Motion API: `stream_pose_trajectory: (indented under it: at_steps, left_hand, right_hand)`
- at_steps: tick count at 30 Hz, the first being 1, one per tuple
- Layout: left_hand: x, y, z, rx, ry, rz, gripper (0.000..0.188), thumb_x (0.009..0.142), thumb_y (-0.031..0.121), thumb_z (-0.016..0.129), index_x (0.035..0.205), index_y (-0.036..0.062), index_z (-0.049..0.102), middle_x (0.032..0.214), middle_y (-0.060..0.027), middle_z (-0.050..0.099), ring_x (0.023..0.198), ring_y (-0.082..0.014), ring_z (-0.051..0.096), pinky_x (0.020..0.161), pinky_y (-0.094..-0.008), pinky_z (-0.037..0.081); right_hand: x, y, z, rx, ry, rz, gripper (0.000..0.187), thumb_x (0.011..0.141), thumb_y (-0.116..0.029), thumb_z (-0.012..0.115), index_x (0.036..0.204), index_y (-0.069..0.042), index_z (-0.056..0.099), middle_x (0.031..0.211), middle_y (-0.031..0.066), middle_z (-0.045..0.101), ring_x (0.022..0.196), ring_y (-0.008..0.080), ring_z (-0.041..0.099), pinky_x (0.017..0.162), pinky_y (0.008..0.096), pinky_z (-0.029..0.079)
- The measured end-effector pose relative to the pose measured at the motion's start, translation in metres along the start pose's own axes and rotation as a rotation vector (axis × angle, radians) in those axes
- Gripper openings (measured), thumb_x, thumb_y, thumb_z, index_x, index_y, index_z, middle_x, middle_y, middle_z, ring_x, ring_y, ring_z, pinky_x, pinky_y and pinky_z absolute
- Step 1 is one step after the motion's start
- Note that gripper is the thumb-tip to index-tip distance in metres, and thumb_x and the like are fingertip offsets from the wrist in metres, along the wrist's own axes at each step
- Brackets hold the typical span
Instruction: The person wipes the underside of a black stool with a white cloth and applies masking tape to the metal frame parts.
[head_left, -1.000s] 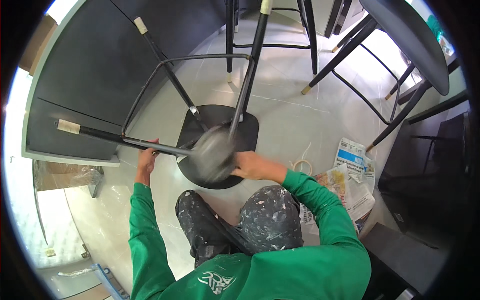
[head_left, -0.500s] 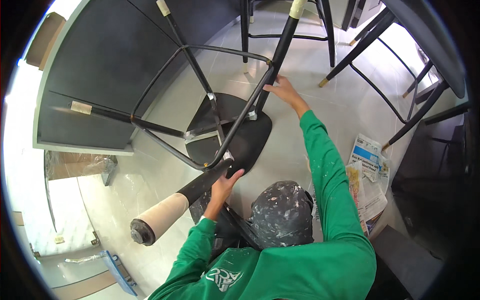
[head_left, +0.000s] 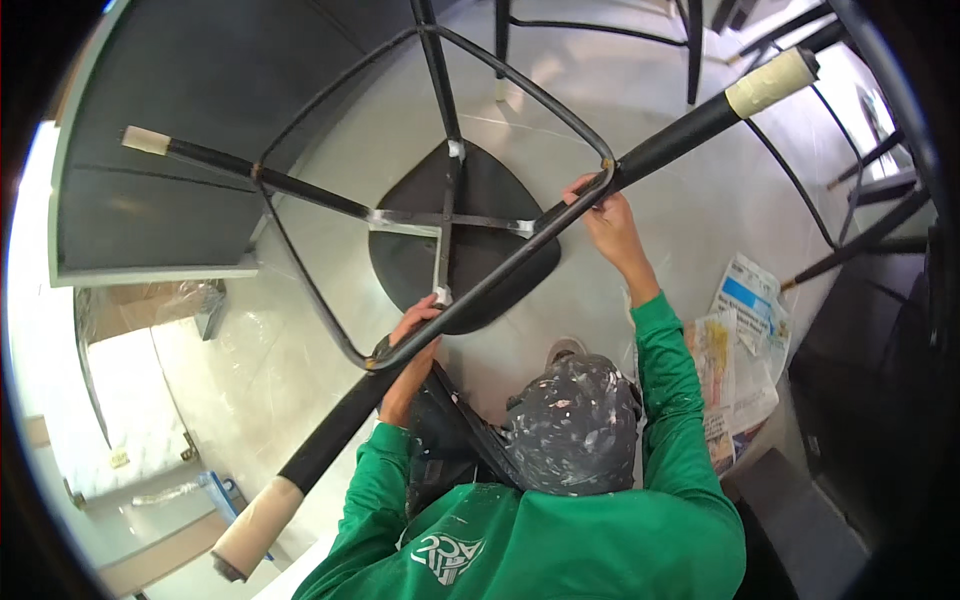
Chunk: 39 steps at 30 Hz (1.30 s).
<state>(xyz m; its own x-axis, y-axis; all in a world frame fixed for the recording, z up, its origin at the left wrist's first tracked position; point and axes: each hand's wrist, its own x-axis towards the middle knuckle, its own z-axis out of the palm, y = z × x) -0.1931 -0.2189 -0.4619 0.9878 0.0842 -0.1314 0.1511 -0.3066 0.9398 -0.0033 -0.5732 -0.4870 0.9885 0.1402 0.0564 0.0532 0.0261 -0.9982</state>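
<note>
A black bar stool is upside down in front of me, its dark seat (head_left: 505, 262) low over the floor and its legs pointing up and outward. Cream tape (head_left: 768, 85) wraps the leg ends. A black footrest ring (head_left: 500, 272) joins the legs. My left hand (head_left: 406, 388) is closed around the near left leg where the ring meets it; the leg covers part of that hand. On the near right leg, my right hand (head_left: 614, 232) curls its fingers around the tube below the ring joint. Silvery-white patches (head_left: 442, 295) mark the leg bases under the seat.
More black stools (head_left: 868, 238) stand at the far right and back. Newspaper sheets (head_left: 745, 370) lie on the tiled floor to my right. A dark panel (head_left: 160, 220) with a pale edge is at the left. My paint-spattered knee (head_left: 575, 425) is below the stool.
The stool has tilted and turned, its right leg swinging outward to the right and its left leg downward. My left hand has moved up to the ring joint; my right hand has moved rightward and nearer.
</note>
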Motion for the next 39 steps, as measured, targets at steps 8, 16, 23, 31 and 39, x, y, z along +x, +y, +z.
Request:
stream_pose_trajectory:
  at_steps: [8, 16, 23, 31, 39]
  left_hand:
    - [0.022, 0.018, -0.02, 0.215, -0.031, -0.156, 0.033, 0.09, 0.015, 0.071, 0.119, -0.0008, 0.07, 0.142, -0.0219, 0.061, 0.136, -0.0326, 0.055, 0.117, -0.0438, 0.039]
    - [-0.024, -0.035, -0.002, 0.022, 0.349, -0.226, 0.053, 0.098, 0.003, 0.067, 0.147, -0.0065, 0.047, 0.133, -0.0183, 0.064, 0.121, -0.0237, 0.063, 0.109, -0.0361, 0.045]
    - [-0.048, -0.019, 0.074, -0.129, -0.255, -0.511, 0.042, 0.103, 0.029, 0.066, 0.133, -0.0011, 0.063, 0.116, -0.0096, 0.07, 0.103, -0.016, 0.068, 0.089, -0.0314, 0.056]
    - [-0.005, -0.005, 0.13, -0.132, -0.112, -0.347, 0.036, 0.107, 0.03, 0.059, 0.12, -0.0026, 0.068, 0.105, -0.0091, 0.073, 0.102, -0.0137, 0.065, 0.091, -0.0316, 0.051]
    - [-0.007, -0.048, 0.057, -0.153, -0.134, -0.262, 0.023, 0.107, 0.02, 0.058, 0.118, 0.0006, 0.063, 0.093, -0.0072, 0.072, 0.091, -0.0151, 0.068, 0.086, -0.0314, 0.053]
  right_hand:
    - [-0.1, 0.011, -0.048, -0.444, 0.22, 0.05, 0.047, 0.088, -0.023, 0.08, 0.126, -0.001, 0.063, 0.123, 0.0174, 0.068, 0.118, 0.0343, 0.064, 0.101, 0.0454, 0.052]
    - [-0.212, 0.071, -0.045, -1.087, 0.044, 0.129, 0.033, 0.078, -0.018, 0.08, 0.106, -0.005, 0.07, 0.108, 0.0151, 0.067, 0.11, 0.0363, 0.059, 0.094, 0.0493, 0.045]
    - [-0.205, 0.086, -0.029, -0.574, 0.174, 0.467, 0.023, 0.087, -0.014, 0.078, 0.106, -0.004, 0.07, 0.095, 0.0113, 0.07, 0.089, 0.0255, 0.067, 0.08, 0.039, 0.052]
    - [-0.142, 0.043, 0.095, 0.274, -0.406, 0.513, 0.023, 0.097, -0.014, 0.072, 0.111, 0.004, 0.071, 0.101, 0.0043, 0.076, 0.089, 0.0116, 0.069, 0.081, 0.0314, 0.056]
    - [-0.066, 0.086, 0.105, 0.164, -0.342, 0.408, 0.045, 0.091, -0.029, 0.081, 0.124, -0.001, 0.069, 0.102, 0.0056, 0.072, 0.084, 0.0137, 0.067, 0.073, 0.0323, 0.054]
